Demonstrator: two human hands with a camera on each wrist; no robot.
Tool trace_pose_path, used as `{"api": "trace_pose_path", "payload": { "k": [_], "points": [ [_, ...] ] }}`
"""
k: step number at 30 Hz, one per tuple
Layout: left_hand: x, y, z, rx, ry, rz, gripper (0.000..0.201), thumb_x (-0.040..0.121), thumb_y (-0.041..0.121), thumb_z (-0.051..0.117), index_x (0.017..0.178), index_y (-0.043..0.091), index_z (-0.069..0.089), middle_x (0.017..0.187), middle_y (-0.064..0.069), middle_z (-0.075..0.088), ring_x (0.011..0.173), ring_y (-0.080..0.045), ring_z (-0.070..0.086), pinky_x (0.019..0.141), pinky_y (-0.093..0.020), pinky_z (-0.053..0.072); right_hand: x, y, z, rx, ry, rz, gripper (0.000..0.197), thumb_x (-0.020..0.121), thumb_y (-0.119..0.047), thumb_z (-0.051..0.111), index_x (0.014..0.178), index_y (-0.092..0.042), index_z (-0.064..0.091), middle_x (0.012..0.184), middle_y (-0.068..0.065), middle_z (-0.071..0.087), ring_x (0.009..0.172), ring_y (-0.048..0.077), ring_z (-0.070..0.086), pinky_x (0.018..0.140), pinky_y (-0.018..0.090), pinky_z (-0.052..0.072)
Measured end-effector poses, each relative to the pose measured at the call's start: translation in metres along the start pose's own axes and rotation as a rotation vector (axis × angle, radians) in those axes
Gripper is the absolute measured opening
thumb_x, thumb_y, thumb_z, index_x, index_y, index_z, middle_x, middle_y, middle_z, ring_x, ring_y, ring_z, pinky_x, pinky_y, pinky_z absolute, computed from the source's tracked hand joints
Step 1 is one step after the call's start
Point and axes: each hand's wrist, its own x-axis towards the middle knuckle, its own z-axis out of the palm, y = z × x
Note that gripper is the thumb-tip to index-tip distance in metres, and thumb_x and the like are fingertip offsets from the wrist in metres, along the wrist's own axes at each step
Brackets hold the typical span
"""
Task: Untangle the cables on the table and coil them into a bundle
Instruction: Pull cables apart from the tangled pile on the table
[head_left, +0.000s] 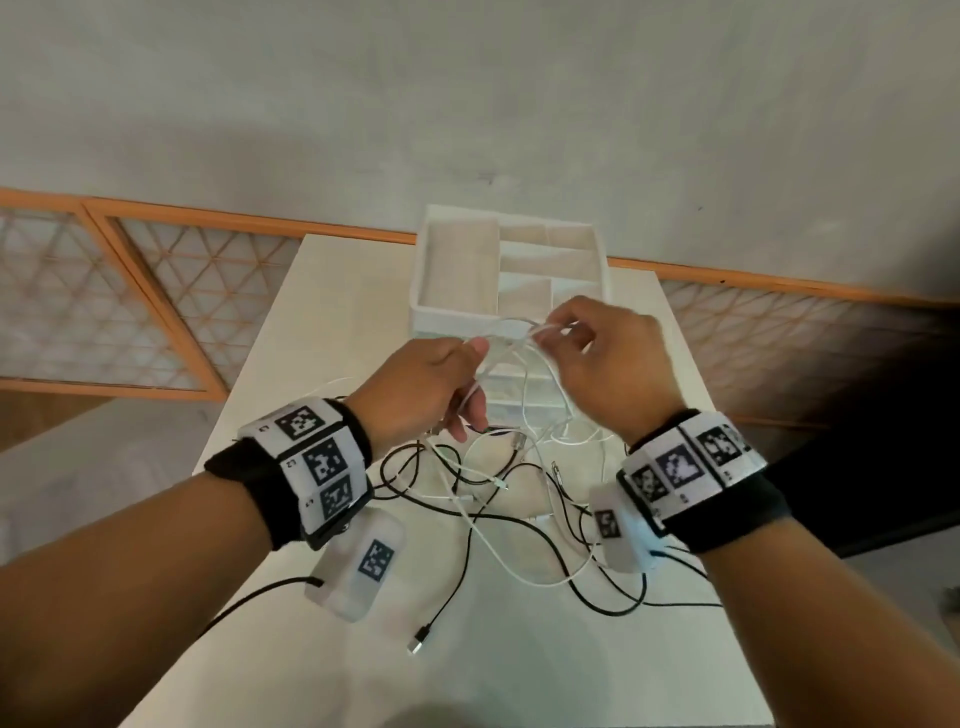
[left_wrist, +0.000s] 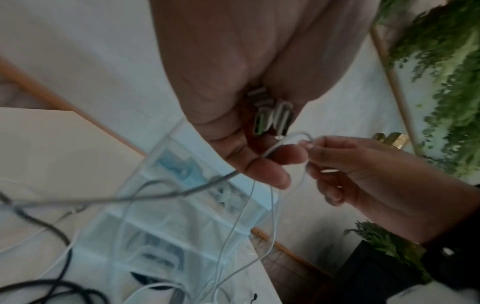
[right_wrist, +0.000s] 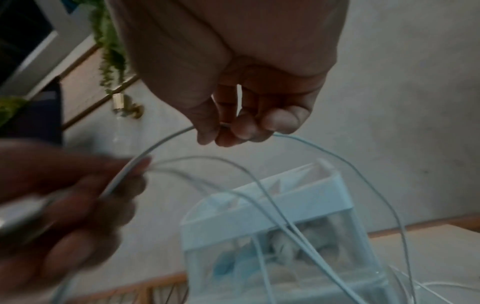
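A tangle of white cables (head_left: 519, 540) and black cables (head_left: 467, 561) lies on the pale table (head_left: 519, 675). My left hand (head_left: 441, 384) is raised above it, gripping several white cable strands; their plug ends (left_wrist: 270, 115) stick out of the fist in the left wrist view. My right hand (head_left: 592, 353) is close beside it and pinches a white cable loop (right_wrist: 168, 137) between thumb and fingertips. White strands (head_left: 524, 395) hang from both hands down into the tangle. A black plug end (head_left: 421, 636) lies loose near the front.
A white divided tray (head_left: 431, 306) sits on top of a clear drawer unit (right_wrist: 358, 246) just behind my hands. The table's edges fall away on both sides. A grey wall and orange lattice panels (head_left: 130, 312) stand behind.
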Motion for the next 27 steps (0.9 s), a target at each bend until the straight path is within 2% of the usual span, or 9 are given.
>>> {"api": "trace_pose_path", "payload": {
  "k": [2,6,9,14,17,20,23,25,27],
  "points": [
    [0.0,-0.012,-0.004,-0.05,0.005,-0.036,0.048,0.102,0.043,0.043,0.073,0.01,0.061,0.068,-0.01,0.069,0.071,-0.044,0.066,0.073,-0.048,0.056,0.013,0.018,-0.016,0.013,0.086,0.079,0.015,0.092,-0.042,0.063,0.091,-0.029,0.071,0.069,-0.014,0.064,0.071,0.014,0.063,0.068,0.03,0.05],
    [-0.004,-0.05,-0.016,0.077,0.019,-0.197,0.048,0.103,0.044,0.038,0.074,0.011,0.057,0.074,-0.007,0.066,0.062,-0.022,0.06,0.057,-0.026,0.049,0.042,0.06,-0.026,0.179,0.18,0.316,0.02,0.092,-0.051,0.053,0.083,-0.036,0.063,0.083,-0.001,0.072,0.076,0.026,0.071,0.076,0.045,0.058],
    [-0.011,-0.083,-0.024,0.241,0.007,-0.277,0.051,0.105,0.041,0.035,0.065,0.014,0.051,0.069,-0.003,0.065,0.065,-0.019,0.053,0.058,-0.028,0.039,0.057,0.072,-0.037,0.279,0.206,0.441,0.027,0.097,-0.045,0.046,0.105,-0.024,0.062,0.084,0.002,0.069,0.071,0.027,0.072,0.082,0.053,0.059],
    [-0.018,-0.102,-0.034,0.292,0.098,-0.35,0.05,0.104,0.044,0.035,0.069,0.012,0.051,0.067,-0.001,0.059,0.067,-0.02,0.048,0.064,-0.031,0.036,0.089,0.067,-0.064,0.404,0.283,0.279,0.023,0.103,-0.039,0.04,0.111,-0.02,0.049,0.113,-0.002,0.059,0.071,0.021,0.071,0.051,0.028,0.054],
    [-0.015,-0.092,-0.034,0.179,0.125,-0.336,0.045,0.104,0.043,0.037,0.07,0.014,0.048,0.06,0.002,0.056,0.069,-0.022,0.05,0.064,-0.033,0.036,0.094,0.061,-0.069,0.562,0.343,0.152,0.01,0.1,-0.031,0.039,0.1,-0.031,0.049,0.114,-0.009,0.053,0.075,0.021,0.07,0.053,0.03,0.052],
    [-0.01,-0.07,-0.03,-0.006,0.151,-0.309,0.037,0.104,0.037,0.04,0.075,0.015,0.045,0.059,0.001,0.051,0.066,-0.02,0.048,0.065,-0.035,0.037,0.087,0.082,-0.052,0.575,0.244,0.197,0.013,0.086,-0.037,0.048,0.098,-0.033,0.053,0.117,-0.003,0.056,0.076,0.029,0.068,0.057,0.033,0.05],
    [-0.007,-0.046,-0.028,-0.1,0.179,-0.257,0.029,0.103,0.028,0.042,0.078,0.013,0.046,0.062,-0.002,0.049,0.064,-0.019,0.043,0.065,-0.033,0.038,0.061,0.112,-0.021,0.122,-0.098,0.429,0.06,0.084,-0.004,0.052,0.14,-0.026,0.043,0.133,0.012,0.055,0.094,0.04,0.067,0.072,0.044,0.057],
    [-0.003,-0.032,-0.028,-0.134,0.197,-0.237,0.026,0.101,0.019,0.043,0.077,0.012,0.047,0.062,-0.002,0.047,0.062,-0.018,0.041,0.062,-0.029,0.037,0.035,0.117,-0.003,-0.127,-0.269,0.543,0.078,0.083,0.001,0.05,0.152,-0.028,0.029,0.147,0.017,0.041,0.108,0.039,0.062,0.076,0.039,0.054],
    [0.001,-0.021,-0.025,-0.158,0.185,-0.221,0.024,0.101,0.016,0.044,0.078,0.01,0.048,0.064,-0.004,0.047,0.057,-0.015,0.043,0.054,-0.021,0.038,0.014,0.106,0.008,-0.092,-0.249,0.524,0.072,0.084,-0.002,0.053,0.149,-0.028,0.037,0.142,0.014,0.044,0.114,0.031,0.057,0.08,0.032,0.045]
  ]
}}
